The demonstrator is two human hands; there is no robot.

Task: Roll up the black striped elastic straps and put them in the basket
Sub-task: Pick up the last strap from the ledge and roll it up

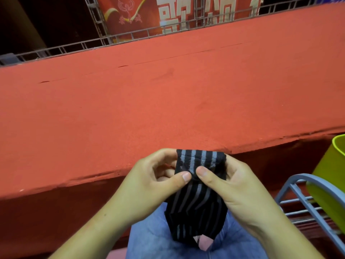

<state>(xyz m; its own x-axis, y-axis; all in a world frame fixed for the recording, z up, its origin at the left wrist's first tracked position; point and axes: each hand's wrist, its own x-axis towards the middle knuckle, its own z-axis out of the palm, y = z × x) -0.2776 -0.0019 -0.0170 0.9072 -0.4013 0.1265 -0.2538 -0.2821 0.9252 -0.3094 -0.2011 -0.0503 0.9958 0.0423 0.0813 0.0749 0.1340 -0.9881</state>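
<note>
A black elastic strap with grey stripes (pixel 197 200) hangs in front of my lap, its top end folded over into a small roll. My left hand (pixel 158 176) pinches the roll from the left, thumb on the front. My right hand (pixel 231 182) grips it from the right, thumb pressed beside the left thumb. The loose tail drops down onto my blue jeans. A yellow-green basket (pixel 328 176) stands at the right edge, partly cut off by the frame.
A wide red carpeted stage (pixel 168 94) spans the view ahead, its front edge just beyond my hands. The basket rests on a grey-blue metal rack (pixel 306 200) at lower right. Metal truss and a red banner (pixel 168 14) stand behind the stage.
</note>
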